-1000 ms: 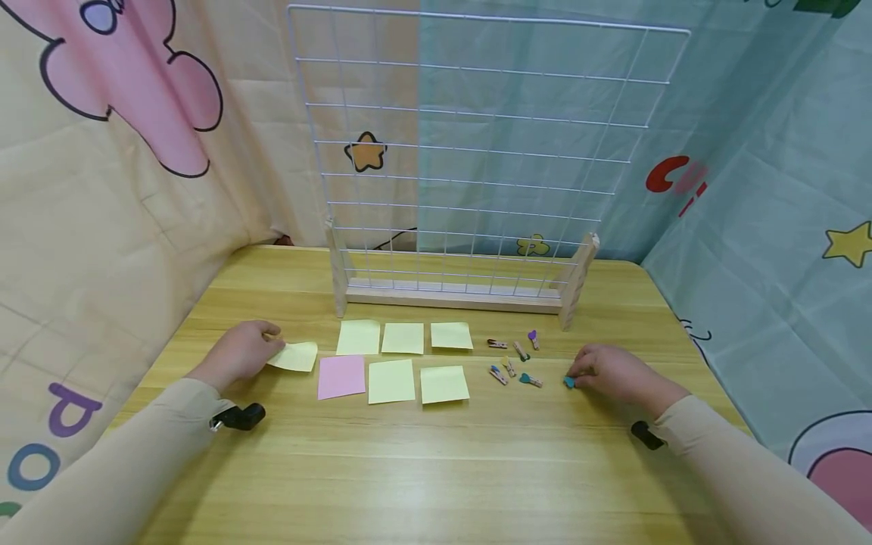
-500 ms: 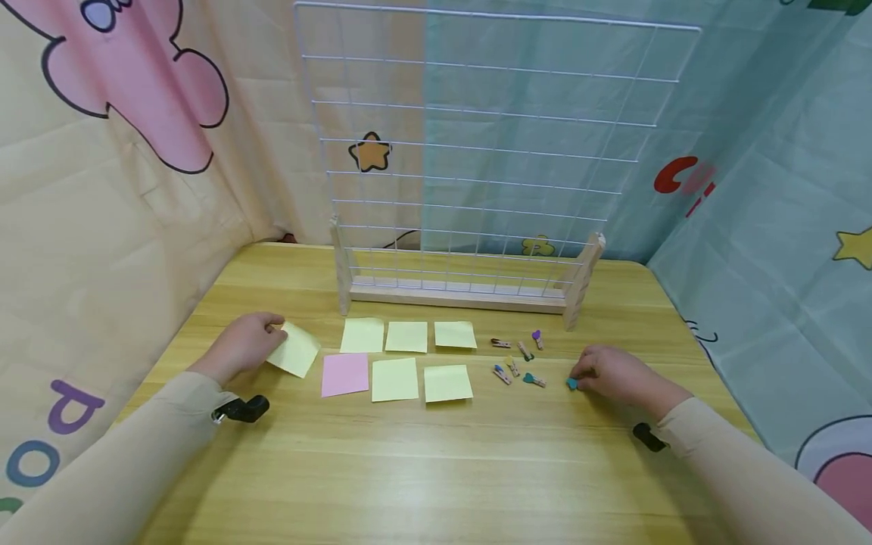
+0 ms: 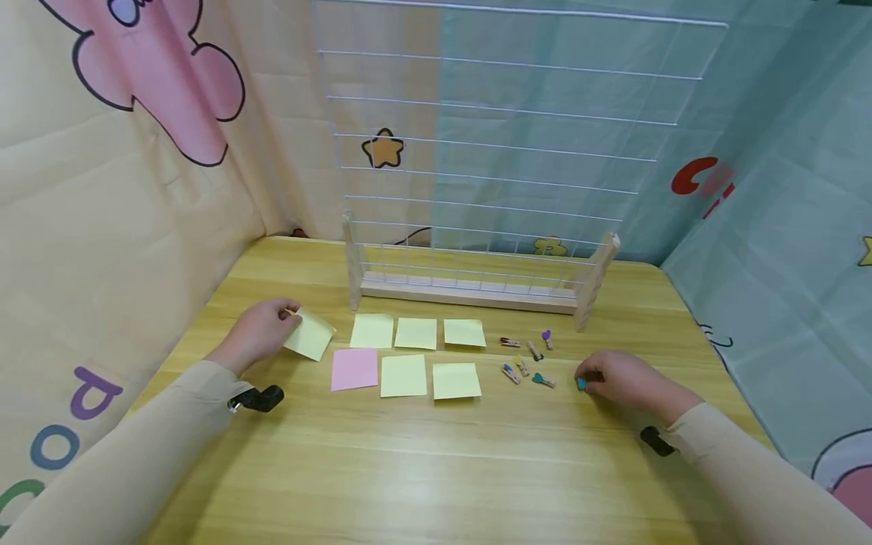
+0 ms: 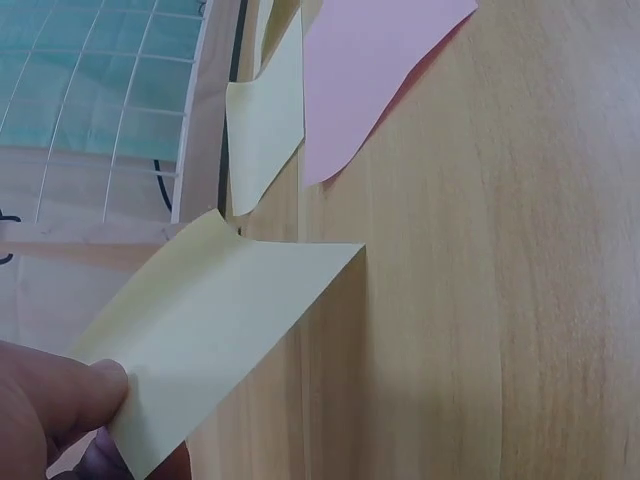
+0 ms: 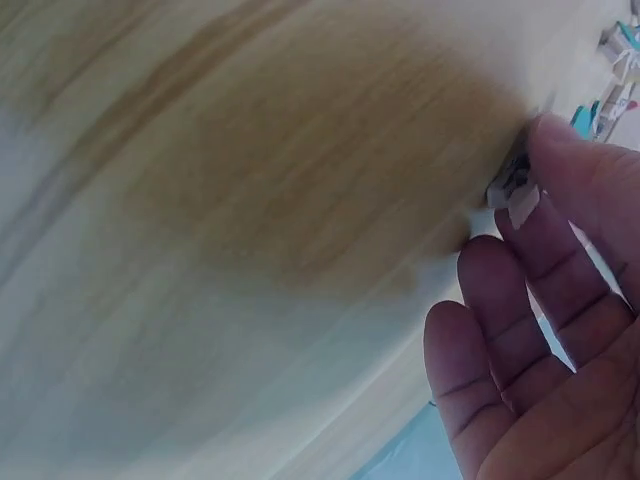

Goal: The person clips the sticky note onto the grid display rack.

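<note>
My left hand point(image 3: 262, 333) pinches a yellow sticky note point(image 4: 220, 310) by one corner between thumb and fingers; the sheet tilts up off the table. On the right, my right hand point(image 3: 623, 381) pinches a small clothespin point(image 5: 515, 178) between thumb and index finger, its teal end showing in the head view. Between the hands lie a pink sticky note point(image 3: 354, 369) and several yellow sticky notes point(image 3: 403, 376) in two rows. Beside them are several loose mini clothespins point(image 3: 543, 380) with coloured tops.
Behind the notes a white wire grid point(image 3: 504, 151) stands upright in a wooden base point(image 3: 470, 294). Printed curtains point(image 3: 157, 204) surround the wooden table point(image 3: 422, 477) at the back and sides.
My left hand has lifted and turned the yellow note, which tilts more now. The right hand keeps its pinch on the clothespin. The head view has shifted slightly.
</note>
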`<state>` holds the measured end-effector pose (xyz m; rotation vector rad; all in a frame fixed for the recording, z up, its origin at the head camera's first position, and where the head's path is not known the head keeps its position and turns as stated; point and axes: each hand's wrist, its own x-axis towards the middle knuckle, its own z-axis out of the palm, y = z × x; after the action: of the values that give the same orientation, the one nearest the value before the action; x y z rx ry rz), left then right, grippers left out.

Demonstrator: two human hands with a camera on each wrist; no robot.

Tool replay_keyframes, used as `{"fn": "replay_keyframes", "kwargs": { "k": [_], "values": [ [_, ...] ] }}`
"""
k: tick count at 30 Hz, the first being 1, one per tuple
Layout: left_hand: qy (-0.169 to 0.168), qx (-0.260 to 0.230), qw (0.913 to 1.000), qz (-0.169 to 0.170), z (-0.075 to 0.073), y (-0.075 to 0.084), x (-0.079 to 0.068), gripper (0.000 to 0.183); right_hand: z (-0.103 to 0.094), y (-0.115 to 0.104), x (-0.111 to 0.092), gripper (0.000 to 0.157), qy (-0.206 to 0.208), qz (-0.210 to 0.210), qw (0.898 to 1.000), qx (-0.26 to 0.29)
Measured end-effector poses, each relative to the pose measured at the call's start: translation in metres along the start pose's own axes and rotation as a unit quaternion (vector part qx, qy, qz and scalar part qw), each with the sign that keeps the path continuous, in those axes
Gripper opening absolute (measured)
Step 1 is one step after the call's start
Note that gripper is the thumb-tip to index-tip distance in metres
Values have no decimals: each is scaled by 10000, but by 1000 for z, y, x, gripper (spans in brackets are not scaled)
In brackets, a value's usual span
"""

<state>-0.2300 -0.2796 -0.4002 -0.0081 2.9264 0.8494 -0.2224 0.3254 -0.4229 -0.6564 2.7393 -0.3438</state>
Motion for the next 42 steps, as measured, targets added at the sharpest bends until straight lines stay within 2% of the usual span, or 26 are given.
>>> {"fn": "replay_keyframes", "kwargs": {
  "k": [3, 9, 12, 20, 27, 31, 38, 42],
  "values": [
    [113, -63, 9999, 68, 2, 2, 2, 38, 0, 0, -2, 11, -48, 164, 9998, 134],
    [182, -165, 9997, 31, 0, 6, 1, 40, 4, 1, -2, 17, -16, 259, 9994, 234],
    [236, -248, 9994, 18, -1, 7, 1, 41, 4, 1, -1, 15, 18, 368, 9987, 351],
    [501, -470, 9976, 93, 1, 17, 2, 40, -6, -3, -3, 8, 89, 611, 9959, 664],
    [672, -632, 9956, 172, 2, 29, 4, 39, -10, -5, -2, 29, 354, 452, 9959, 696],
    [763, -811, 9935, 240, 3, 37, 6, 36, -14, -7, -2, 26, 600, 330, 9947, 772],
    [879, -1011, 9904, 332, 5, 50, 13, 33, -17, -15, 0, 33, 839, 590, 9906, 907],
    [930, -1145, 9884, 357, 6, 59, 15, 33, -18, -18, 1, 32, 982, 614, 9877, 1052]
  ]
}}
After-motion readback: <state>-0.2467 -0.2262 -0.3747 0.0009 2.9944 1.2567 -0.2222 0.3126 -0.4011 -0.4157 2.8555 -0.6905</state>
